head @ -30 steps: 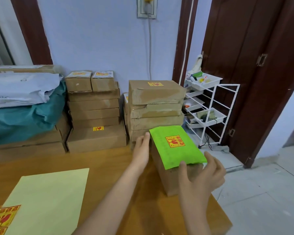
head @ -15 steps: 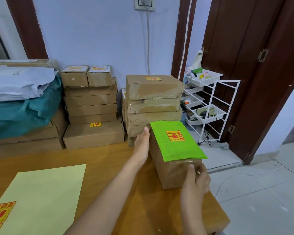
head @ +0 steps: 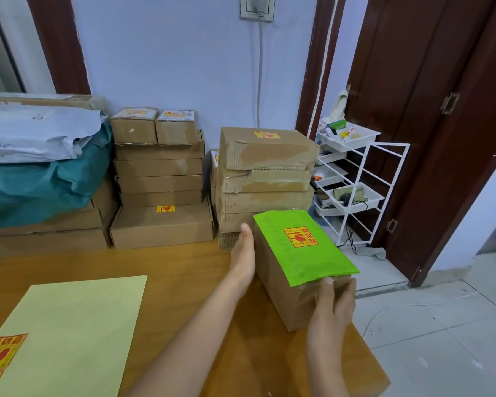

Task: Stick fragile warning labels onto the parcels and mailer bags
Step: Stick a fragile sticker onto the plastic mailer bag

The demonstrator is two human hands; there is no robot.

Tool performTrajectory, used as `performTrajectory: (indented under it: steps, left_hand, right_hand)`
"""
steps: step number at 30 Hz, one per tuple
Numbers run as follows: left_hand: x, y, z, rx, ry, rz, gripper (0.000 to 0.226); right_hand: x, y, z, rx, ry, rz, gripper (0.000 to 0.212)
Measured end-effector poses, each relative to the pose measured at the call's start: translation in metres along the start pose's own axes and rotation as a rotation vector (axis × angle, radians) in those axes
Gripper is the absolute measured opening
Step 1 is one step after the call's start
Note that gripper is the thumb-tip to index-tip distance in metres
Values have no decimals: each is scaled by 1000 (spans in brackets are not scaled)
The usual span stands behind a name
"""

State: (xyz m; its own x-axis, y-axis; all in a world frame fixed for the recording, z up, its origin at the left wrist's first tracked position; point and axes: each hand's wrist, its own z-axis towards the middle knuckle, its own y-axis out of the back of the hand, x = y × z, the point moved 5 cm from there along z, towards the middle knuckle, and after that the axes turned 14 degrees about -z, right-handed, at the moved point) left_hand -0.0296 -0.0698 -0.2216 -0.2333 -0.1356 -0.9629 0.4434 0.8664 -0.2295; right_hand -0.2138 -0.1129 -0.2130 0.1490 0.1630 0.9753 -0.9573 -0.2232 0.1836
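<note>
Mailer bag, bright green, lies flat on top of a brown box at the right centre of the frame, and it already carries a red and yellow fragile label. Your left hand lies flat and open against the box's left side, fingers pointing away from you. Your right hand wraps the box's near end, thumb up at the bag's near edge, fingers curled around the right corner. The box stands on the table, near its right edge.

Behind it, a stack of boxes rises in the centre of the frame, its top one bearing a label. Further left a second stack holds two small labelled boxes on top and a labelled one at the bottom. At the far left, grey and teal bags are heaped on more boxes.

A pale yellow sheet lies on the table at lower left, with loose labels at the frame's left edge. At the right, a white wire rack holds trays with small items too small to identify.
</note>
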Motion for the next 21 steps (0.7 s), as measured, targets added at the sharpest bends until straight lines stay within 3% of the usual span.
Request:
performTrajectory:
  steps: [6, 10, 11, 14, 15, 21]
  left_hand:
    - [-23, 36, -42, -120, -74, 44, 120]
    - [-42, 60, -71, -146, -80, -38, 71]
    - [-43, 67, -75, -156, -85, -64, 64]
    - [-52, 87, -88, -189, -97, -102, 37]
    - [-55, 94, -91, -204, -103, -116, 31]
    - [-57, 130, -107, -269, -146, -157, 25]
  right_hand:
    - [-9, -6, 2, 116, -115, 214, 88]
    - [-14, -19, 5, 311, -199, 366, 111]
    - [-9, -21, 1, 362, -192, 353, 104]
    - [7, -29, -4, 486, -106, 341, 48]
    - [10, -32, -5, 517, -97, 334, 39]
    - [24, -57, -10, 644, -185, 315, 32]
